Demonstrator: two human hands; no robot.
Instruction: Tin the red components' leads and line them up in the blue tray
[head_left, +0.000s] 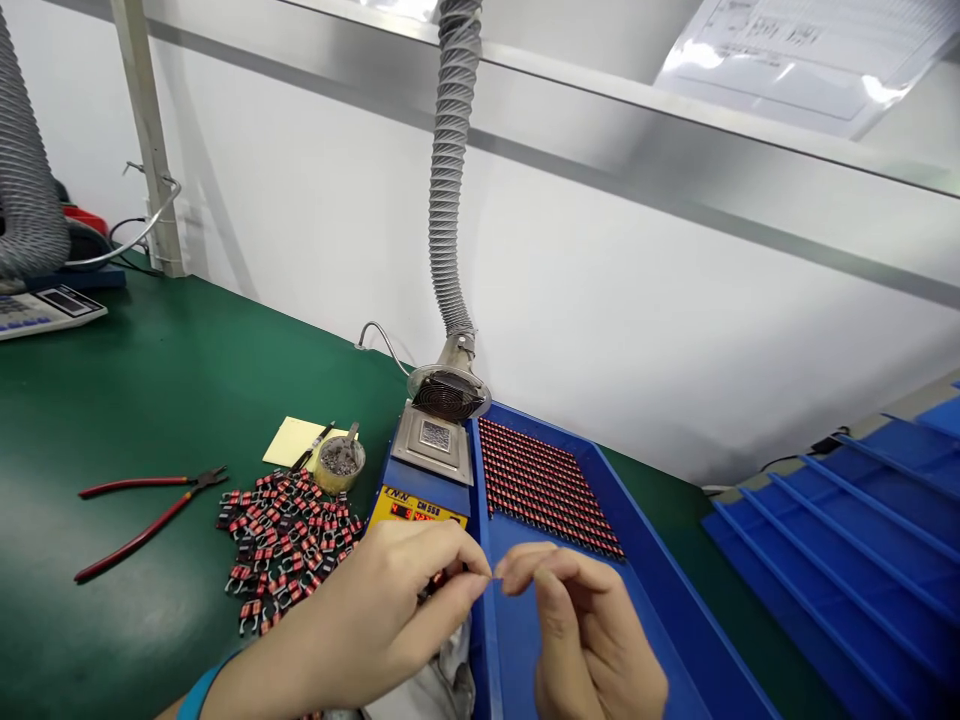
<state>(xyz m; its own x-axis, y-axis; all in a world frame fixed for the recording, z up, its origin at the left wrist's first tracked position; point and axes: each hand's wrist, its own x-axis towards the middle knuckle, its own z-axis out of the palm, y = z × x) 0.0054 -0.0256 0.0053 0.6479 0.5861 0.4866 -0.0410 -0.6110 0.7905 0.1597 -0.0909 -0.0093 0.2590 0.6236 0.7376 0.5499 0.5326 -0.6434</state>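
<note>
My left hand is closed, with thumb and forefinger pinched above the near end of the solder pot. Small red-and-black parts show inside its curled fingers, partly hidden. Close to its fingertips, my right hand is closed too, over the blue tray; anything in its fingers is too small to make out. Rows of red-and-black parts fill the tray's far end. A loose heap of similar parts with bent wire legs lies left of the solder pot, which has a yellow front panel.
Red-handled cutters lie on the green table at left. A small round tub stands by yellow paper. An extractor hood on a grey hose hangs behind the pot. Stacked blue trays are at right.
</note>
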